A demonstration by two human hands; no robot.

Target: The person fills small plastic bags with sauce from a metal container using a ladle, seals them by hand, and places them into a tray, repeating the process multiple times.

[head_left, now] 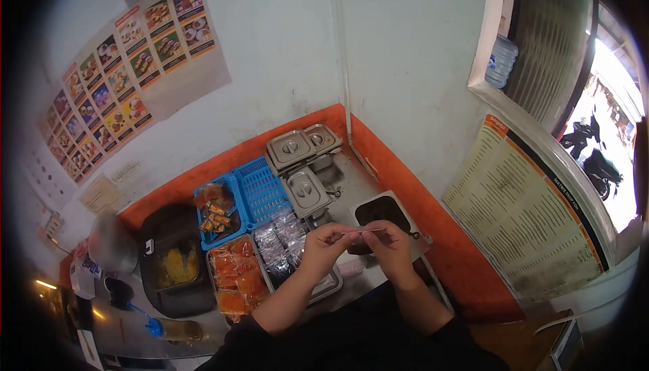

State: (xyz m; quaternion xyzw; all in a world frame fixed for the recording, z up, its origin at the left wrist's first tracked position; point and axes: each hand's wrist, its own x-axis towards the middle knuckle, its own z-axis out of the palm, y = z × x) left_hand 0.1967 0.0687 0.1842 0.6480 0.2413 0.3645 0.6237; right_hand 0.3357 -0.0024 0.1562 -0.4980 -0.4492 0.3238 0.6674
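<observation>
My left hand [323, 246] and my right hand [391, 248] are close together over the steel counter, fingers pinched. Between their fingertips runs a thin pink band [357, 232], drawn out nearly level. Just behind my right hand is a square container [383, 210] of dark contents, with a handle end sticking out at its right. Under the hands, a small pinkish bundle [351, 268] lies on the counter. To the left of my left hand, a steel tray holds dark-filled clear plastic packets [278, 241].
Orange-filled bags [238, 273] fill another tray. Behind are blue baskets [258, 192], one with sachets [215, 217], and lidded steel pans [306, 190]. Further left are a black pan [177, 263] with yellow food and a blue-capped squeeze bottle [177, 329]. A menu sheet [520, 215] hangs right.
</observation>
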